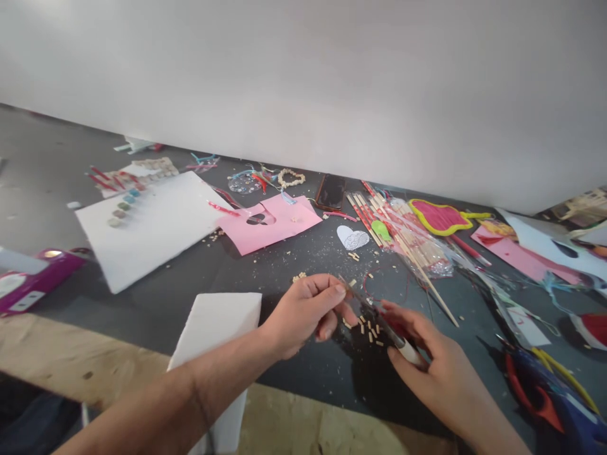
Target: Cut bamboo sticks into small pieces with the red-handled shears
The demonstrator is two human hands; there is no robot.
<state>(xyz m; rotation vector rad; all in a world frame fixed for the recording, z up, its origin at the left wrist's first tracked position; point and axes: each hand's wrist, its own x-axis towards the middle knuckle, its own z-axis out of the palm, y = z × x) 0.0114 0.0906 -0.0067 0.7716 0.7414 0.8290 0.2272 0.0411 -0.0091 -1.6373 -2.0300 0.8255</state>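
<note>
My right hand [422, 354] is wrapped around a pair of scissors [391, 335] with a pale handle. Their dark blades point up and left towards my left hand [315, 309]. Thumb and forefinger of that left hand are pinched together beside the blade tips, and whatever lies between them is too small to make out. Below the blades, several short cut wooden bits [370, 335] are scattered on the dark tabletop. Beyond my hands lie a small white paper heart [353, 238] with a drawn pattern and a thin red cord [386, 297].
White foam boards [161, 221] [218, 316] lie left and near me. Pink paper [270, 224], a phone [331, 191] and wooden sticks [367, 218] line the back. A pink-and-yellow shape [439, 217] sits right. Blue-and-red handled tools [535, 392] are at the right front; a purple box [42, 278] is left.
</note>
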